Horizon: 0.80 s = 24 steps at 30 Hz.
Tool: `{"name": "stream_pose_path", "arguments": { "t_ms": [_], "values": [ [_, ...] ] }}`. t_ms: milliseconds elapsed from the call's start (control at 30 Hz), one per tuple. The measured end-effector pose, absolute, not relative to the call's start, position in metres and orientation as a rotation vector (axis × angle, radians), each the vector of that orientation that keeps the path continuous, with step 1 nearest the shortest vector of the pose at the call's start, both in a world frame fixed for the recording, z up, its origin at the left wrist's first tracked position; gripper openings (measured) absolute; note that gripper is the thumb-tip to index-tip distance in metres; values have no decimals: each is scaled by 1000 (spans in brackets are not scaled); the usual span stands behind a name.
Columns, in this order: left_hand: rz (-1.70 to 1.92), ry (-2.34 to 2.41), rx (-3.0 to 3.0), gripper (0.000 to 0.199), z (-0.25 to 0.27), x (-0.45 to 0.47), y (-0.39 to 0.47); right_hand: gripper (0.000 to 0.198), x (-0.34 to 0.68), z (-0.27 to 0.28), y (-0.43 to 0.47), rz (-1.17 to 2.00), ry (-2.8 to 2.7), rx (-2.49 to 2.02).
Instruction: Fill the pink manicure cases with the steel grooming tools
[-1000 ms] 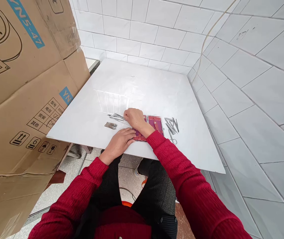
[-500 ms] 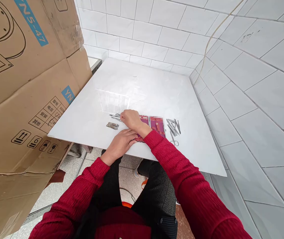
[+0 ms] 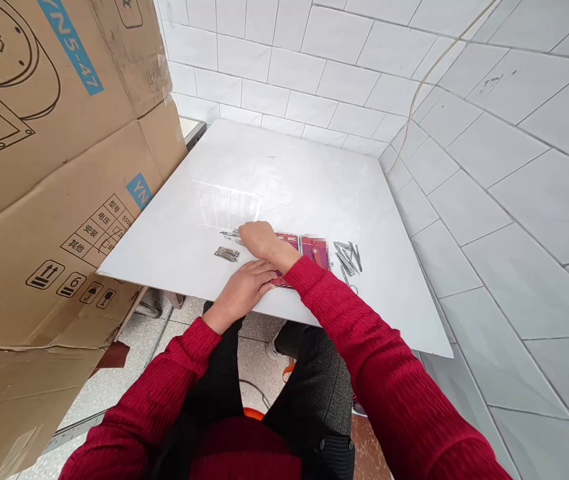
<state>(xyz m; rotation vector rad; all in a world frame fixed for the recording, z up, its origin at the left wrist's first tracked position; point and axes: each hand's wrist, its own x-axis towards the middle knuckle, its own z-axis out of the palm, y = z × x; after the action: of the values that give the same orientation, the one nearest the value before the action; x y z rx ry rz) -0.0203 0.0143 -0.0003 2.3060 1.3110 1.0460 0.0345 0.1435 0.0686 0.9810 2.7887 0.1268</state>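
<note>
An unfolded manicure case (image 3: 316,251) with a purple-red lining lies near the front edge of the white table, partly covered by my hands and right sleeve. My left hand (image 3: 247,287) grips its near left part, thumb and fingers at the edge. Crossing above it, my right hand (image 3: 260,241) is closed at the case's left side; its fingertips and anything in them are hidden. Just beyond that hand lie thin metal tools (image 3: 229,236), partly covered. Nail clippers (image 3: 227,254) sit to the left. Several slim metal tools (image 3: 348,257) and small scissors (image 3: 352,287) lie right of the case.
The white tabletop (image 3: 304,173) reaches back to a tiled wall (image 3: 289,67). A large cardboard box (image 3: 79,167) stands along the left side. At the right is another tiled wall (image 3: 529,220), with a thin cable (image 3: 417,90) hanging in the corner.
My right hand has shifted slightly left, and its sleeve now covers more of the scissors. My left hand stays at the case. The view has tilted a little.
</note>
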Motion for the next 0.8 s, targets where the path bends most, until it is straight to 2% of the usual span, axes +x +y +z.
{"name": "stream_pose_path", "arguments": {
  "t_ms": [233,367,433,533,667,800],
  "values": [
    [1038,1320,2310,25,1,-20,15,29,38,54,148,89,2861,992],
    [1036,1336,2330,26,-1,-20,14,23,47,56,150,-113,2952,1101],
    [1036,1359,2338,27,-1,-20,14,20,58,59,153,-383,3020,1229],
    [1019,1379,2351,27,0,-20,14,18,82,58,159,-1041,3029,1456],
    [999,1381,2376,24,1,-20,15,53,118,47,171,-1846,2836,1541],
    [986,1402,2390,24,1,-20,16,69,142,33,179,-2192,2757,1547]
  ]
}}
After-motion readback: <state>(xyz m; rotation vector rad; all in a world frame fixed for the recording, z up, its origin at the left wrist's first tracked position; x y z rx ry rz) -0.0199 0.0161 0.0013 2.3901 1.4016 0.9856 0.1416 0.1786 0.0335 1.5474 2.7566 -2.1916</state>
